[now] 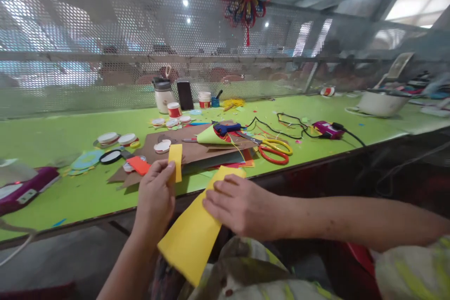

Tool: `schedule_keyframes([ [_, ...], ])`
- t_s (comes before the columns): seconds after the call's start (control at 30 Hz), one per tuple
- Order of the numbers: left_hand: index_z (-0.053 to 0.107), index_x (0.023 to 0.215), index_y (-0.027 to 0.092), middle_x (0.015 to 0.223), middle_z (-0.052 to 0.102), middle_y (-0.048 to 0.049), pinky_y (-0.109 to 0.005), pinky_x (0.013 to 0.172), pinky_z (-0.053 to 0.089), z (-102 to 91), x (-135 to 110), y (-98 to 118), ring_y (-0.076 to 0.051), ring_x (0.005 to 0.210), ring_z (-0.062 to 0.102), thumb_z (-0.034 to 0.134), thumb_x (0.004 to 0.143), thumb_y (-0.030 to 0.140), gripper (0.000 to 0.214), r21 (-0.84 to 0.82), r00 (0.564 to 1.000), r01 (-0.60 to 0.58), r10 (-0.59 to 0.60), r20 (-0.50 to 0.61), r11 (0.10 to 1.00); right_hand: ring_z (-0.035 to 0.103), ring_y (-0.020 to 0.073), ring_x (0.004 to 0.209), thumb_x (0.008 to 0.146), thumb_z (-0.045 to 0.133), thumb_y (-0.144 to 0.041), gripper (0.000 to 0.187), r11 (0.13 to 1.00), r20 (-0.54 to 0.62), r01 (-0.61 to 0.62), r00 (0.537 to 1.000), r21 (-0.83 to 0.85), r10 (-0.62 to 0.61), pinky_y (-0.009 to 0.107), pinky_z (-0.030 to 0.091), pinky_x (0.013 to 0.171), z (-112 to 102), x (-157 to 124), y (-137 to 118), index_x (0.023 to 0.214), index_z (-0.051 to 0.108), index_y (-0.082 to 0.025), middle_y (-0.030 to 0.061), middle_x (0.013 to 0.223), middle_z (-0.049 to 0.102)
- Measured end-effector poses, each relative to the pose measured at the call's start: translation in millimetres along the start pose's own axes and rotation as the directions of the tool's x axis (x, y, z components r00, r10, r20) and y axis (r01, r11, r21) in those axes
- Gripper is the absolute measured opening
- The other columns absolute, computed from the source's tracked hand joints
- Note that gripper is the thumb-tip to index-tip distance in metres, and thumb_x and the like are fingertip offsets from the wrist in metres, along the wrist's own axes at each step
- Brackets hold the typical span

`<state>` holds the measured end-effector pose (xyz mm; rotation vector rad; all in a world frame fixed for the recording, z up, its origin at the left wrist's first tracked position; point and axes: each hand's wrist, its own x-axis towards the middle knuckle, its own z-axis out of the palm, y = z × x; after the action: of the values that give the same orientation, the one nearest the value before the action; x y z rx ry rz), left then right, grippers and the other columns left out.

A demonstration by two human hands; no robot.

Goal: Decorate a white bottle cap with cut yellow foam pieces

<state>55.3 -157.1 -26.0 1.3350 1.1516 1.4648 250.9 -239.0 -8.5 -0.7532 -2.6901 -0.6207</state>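
Note:
My left hand (156, 197) is closed, pinching a small yellow paper strip (176, 161) upright between thumb and fingers just over the table's front edge. My right hand (239, 206) lies on a large yellow sheet (191, 234), fingers curled over its edge and gripping it above my lap. The sheet slants from the table edge down toward my knees. Both hands are close together, in front of a brown cardboard piece (197, 152).
The green table (52, 140) carries scissors with yellow and red handles (276, 150), a blue glue gun (227, 127), a green paper cone (211, 137), tape rolls (117, 139), a jar (164, 96), a dark phone (184, 95), black cables (291, 124) and a purple device (24, 187). A perforated metal screen stands behind.

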Motion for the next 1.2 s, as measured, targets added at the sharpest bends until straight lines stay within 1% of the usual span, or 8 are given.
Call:
schedule_keyframes([
  [0.23,0.061,0.081,0.021,0.085,0.069,-0.0033,-0.03,0.071,0.051,1.7,9,-14,-0.019,0.079,0.064,0.068,0.068,0.03,0.017,-0.302,0.995,0.1,-0.098,0.02,0.948,0.054,0.0309,0.101,0.094,0.041,-0.009,0.03,0.903,0.176,-0.388,0.891,-0.186,0.419,0.043,0.044,0.084,27,-12,41,0.118,0.056,-0.003,0.0203,0.106,0.064],
  [0.4,0.063,0.077,0.019,0.076,0.065,0.0008,-0.025,0.071,0.048,4.0,8,-15,-0.015,0.076,0.062,0.072,0.064,0.028,0.018,-0.371,0.993,0.107,-0.115,-0.001,0.923,0.057,0.0332,0.093,0.089,0.043,-0.005,0.022,0.86,0.176,-0.469,0.846,-0.202,0.503,0.043,0.046,0.076,49,2,48,0.1,0.061,-0.004,0.0208,0.096,0.064],
  [0.57,0.062,0.075,0.019,0.072,0.059,0.0038,-0.021,0.07,0.045,3.6,-2,-13,-0.011,0.07,0.056,0.074,0.063,0.027,0.019,-0.357,0.987,0.142,-0.159,-0.02,0.923,0.062,0.0273,0.078,0.089,0.046,-0.007,0.018,0.873,0.203,-0.47,0.849,-0.126,0.487,0.038,0.049,0.069,71,12,59,0.092,0.063,-0.008,0.0153,0.085,0.068],
  [0.77,0.061,0.072,0.02,0.069,0.058,0.0032,-0.022,0.06,0.043,0.4,-10,-9,-0.013,0.065,0.053,0.073,0.061,0.029,0.018,-0.277,0.98,0.175,-0.194,-0.045,0.945,0.053,0.0269,0.112,0.096,0.047,-0.021,0.024,0.874,0.053,-0.484,0.873,-0.034,0.486,0.042,0.044,0.098,54,-24,39,0.112,0.059,-0.008,0.0166,0.117,0.062],
  [0.83,0.061,0.069,0.021,0.067,0.057,0.0029,-0.022,0.056,0.042,0.3,-13,-5,-0.013,0.062,0.051,0.072,0.061,0.03,0.016,-0.236,0.979,0.182,-0.198,-0.046,0.955,0.055,0.0247,0.104,0.096,0.045,-0.015,0.021,0.849,-0.078,-0.52,0.846,0.096,0.528,0.042,0.047,0.095,48,-38,28,0.109,0.061,-0.011,0.0142,0.111,0.063],
  [1.0,0.066,0.069,0.022,0.067,0.06,-0.0004,-0.024,0.053,0.043,-8.1,-23,11,-0.016,0.062,0.052,0.071,0.066,0.036,0.015,0.004,0.978,0.205,-0.205,0.034,0.979,0.057,0.027,0.097,0.093,0.056,-0.025,0.017,0.811,-0.047,-0.548,0.822,0.206,0.567,0.044,0.051,0.086,43,-46,19,0.1,0.065,-0.013,0.0129,0.098,0.066],
  [1.13,0.069,0.07,0.022,0.084,0.068,-0.0029,-0.025,0.067,0.048,-26.9,-27,13,-0.021,0.08,0.059,0.072,0.066,0.043,0.022,0.235,0.989,0.119,-0.137,0.06,0.965,0.058,0.0223,0.088,0.095,0.048,-0.02,0.019,0.773,-0.188,-0.553,0.761,0.313,0.621,0.038,0.048,0.083,31,-35,40,0.092,0.066,-0.015,0.0108,0.09,0.066],
  [1.2,0.068,0.072,0.022,0.081,0.067,-0.0025,-0.025,0.069,0.049,-35.0,-28,12,-0.022,0.081,0.06,0.07,0.069,0.051,0.029,0.285,0.99,0.083,-0.113,0.09,0.955,0.057,0.0223,0.087,0.096,0.044,-0.021,0.026,0.726,-0.152,-0.601,0.726,0.335,0.671,0.037,0.046,0.083,28,-23,69,0.085,0.066,-0.014,0.0116,0.086,0.066],
])
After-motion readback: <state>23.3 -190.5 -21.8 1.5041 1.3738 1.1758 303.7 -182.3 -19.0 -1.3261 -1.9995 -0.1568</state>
